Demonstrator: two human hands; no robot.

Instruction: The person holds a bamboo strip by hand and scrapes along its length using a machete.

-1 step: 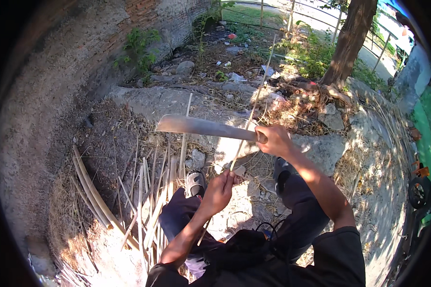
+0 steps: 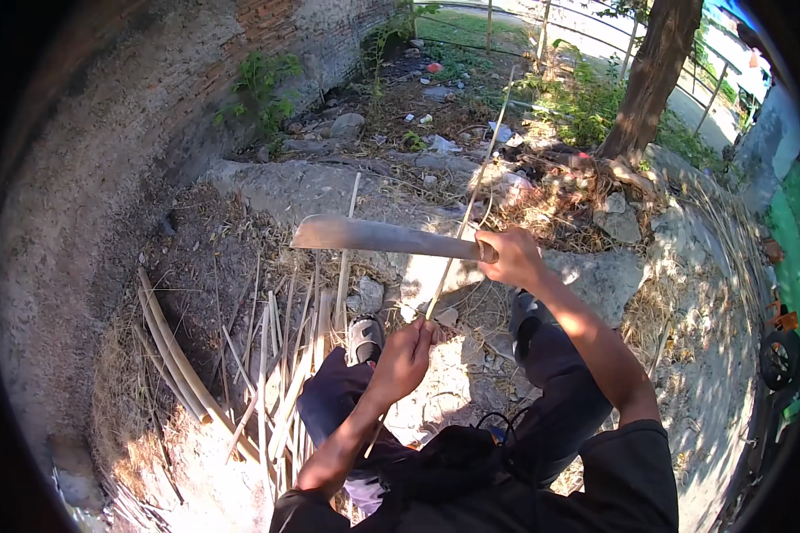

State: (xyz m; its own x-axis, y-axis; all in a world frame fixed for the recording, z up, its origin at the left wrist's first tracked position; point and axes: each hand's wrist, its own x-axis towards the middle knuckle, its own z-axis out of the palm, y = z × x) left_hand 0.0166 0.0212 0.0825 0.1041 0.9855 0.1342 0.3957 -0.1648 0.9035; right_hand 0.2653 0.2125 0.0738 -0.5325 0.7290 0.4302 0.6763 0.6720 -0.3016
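My right hand (image 2: 512, 256) is wrapped round the handle of a machete (image 2: 373, 237). Its broad, worn blade points left and lies across a long, thin strip (image 2: 482, 178) that looks like split bamboo. My left hand (image 2: 403, 355) pinches the strip lower down, in front of my knees. From there the strip slants up and away to the right, and its near end comes out below my left wrist. Blade and strip cross close to my right fist; whether the edge touches the strip I cannot tell. Several pale split strips (image 2: 263, 373) lie beside my left leg.
Curved, thicker poles (image 2: 171, 342) rest on the ground at the left, near a rough wall (image 2: 89, 178). Ahead runs a stone ledge (image 2: 311, 191), with litter (image 2: 442, 144) beyond. A tree trunk (image 2: 653, 84) rises at the far right. A black wheel (image 2: 780, 358) stands at the right edge.
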